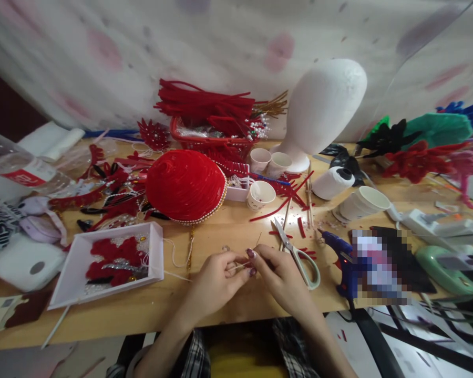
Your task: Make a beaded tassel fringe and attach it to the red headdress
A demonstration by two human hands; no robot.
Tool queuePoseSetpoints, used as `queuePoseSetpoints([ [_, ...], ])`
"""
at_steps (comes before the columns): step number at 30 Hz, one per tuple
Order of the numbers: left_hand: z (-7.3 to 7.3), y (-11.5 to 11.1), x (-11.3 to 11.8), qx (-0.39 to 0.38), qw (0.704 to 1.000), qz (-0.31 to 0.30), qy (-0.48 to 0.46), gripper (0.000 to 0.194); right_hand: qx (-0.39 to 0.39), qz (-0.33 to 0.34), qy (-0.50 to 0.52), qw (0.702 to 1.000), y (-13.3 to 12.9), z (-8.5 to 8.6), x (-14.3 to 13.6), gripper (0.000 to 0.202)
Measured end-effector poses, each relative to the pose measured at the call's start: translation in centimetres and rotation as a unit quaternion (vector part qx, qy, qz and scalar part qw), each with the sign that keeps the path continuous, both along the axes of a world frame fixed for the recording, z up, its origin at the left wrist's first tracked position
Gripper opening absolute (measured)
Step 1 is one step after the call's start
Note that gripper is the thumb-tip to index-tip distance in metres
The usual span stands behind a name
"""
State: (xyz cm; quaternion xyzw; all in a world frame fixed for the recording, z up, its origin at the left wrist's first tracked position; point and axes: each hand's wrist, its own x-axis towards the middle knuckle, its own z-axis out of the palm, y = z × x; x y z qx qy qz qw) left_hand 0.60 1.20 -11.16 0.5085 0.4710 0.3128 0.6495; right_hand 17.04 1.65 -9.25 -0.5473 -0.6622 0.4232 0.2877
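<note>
Both hands meet over the near edge of the wooden table. My left hand (218,278) is closed in a pinch on a thin pale thread (236,268). Fingertips touching the left ones, my right hand (278,273) is pinched too; what it holds is too small to name. A fine wire-like piece (259,238) sticks up by the right fingers. Just right of my right hand lie scissors (299,257) with their blades apart. A red domed piece with a pearl rim (186,186) sits beyond my hands.
A white tray (156,252) with red flowers stands left, a blue glue gun (341,252) right. Behind are paper cups (261,195), a thread cone (331,182), a white foam head (327,105) and a red basket (213,142) of red stems. A plastic bottle (27,170) lies far left.
</note>
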Motion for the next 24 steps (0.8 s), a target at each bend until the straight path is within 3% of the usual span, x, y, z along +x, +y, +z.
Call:
queuePoseSetpoints([
  [9,-0.5,0.7,-0.1,-0.016,0.998,-0.002,0.062,0.022,0.010,-0.006,-0.080,0.997,-0.5,-1.2,-0.8,0.032],
  [14,-0.7,0.3,0.3,-0.018,0.996,0.035,0.077,0.021,-0.041,-0.028,-0.083,0.995,0.1,-1.2,-0.7,0.038],
  [20,-0.4,0.4,0.2,0.010,0.993,0.082,0.086,0.022,-0.129,-0.051,0.110,0.984,0.6,-1.8,-0.8,0.044],
  [22,-0.6,0.4,0.1,0.030,0.989,0.084,0.116,0.024,-0.201,-0.071,0.207,0.955,0.5,-2.2,-0.9,0.043],
  [24,-0.8,0.4,0.0,0.054,0.980,0.088,0.167,0.026,-0.287,-0.097,0.302,0.904,0.5,-2.5,-0.9,0.041],
])
